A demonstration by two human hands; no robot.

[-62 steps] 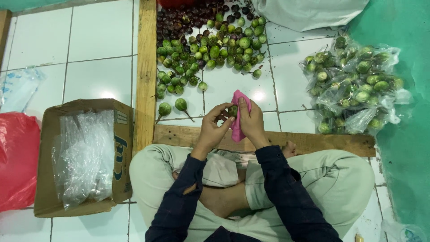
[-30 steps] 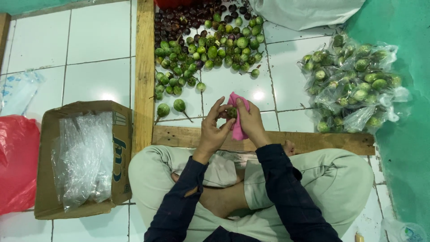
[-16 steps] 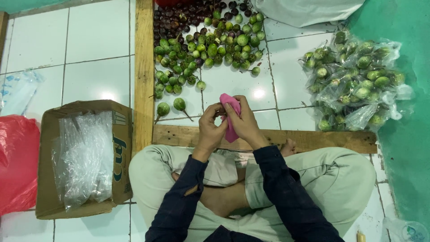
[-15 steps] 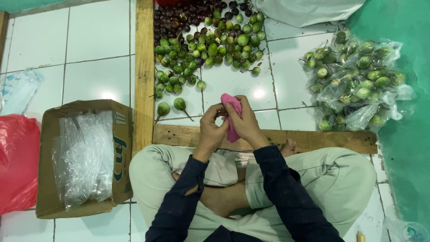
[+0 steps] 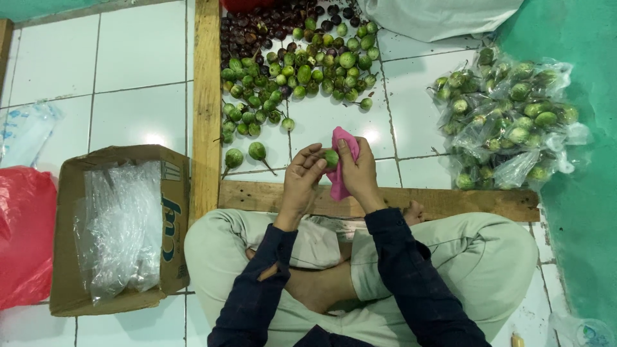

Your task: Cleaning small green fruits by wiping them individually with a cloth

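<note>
I sit cross-legged on a white tiled floor. My left hand point(image 5: 302, 180) pinches a small round green eggplant point(image 5: 331, 157) at chest height. My right hand point(image 5: 358, 173) holds a pink cloth point(image 5: 339, 164) pressed against that eggplant. Just beyond my hands lies a heap of small green eggplants point(image 5: 295, 71), with dark purple ones point(image 5: 270, 22) farther back. Two loose green eggplants point(image 5: 247, 154) lie closest to my left hand.
A wooden frame point(image 5: 207, 96) borders the heap on the left and front. Clear bags filled with green eggplants point(image 5: 508, 115) lie at the right. At the left are a cardboard box point(image 5: 122, 225) of clear plastic bags and a red plastic bag point(image 5: 22, 231). A white sack point(image 5: 437, 16) lies at the top.
My hands have shifted slightly left and upward, and the eggplant has been turned in the pink cloth; it now shows green between my fingers.
</note>
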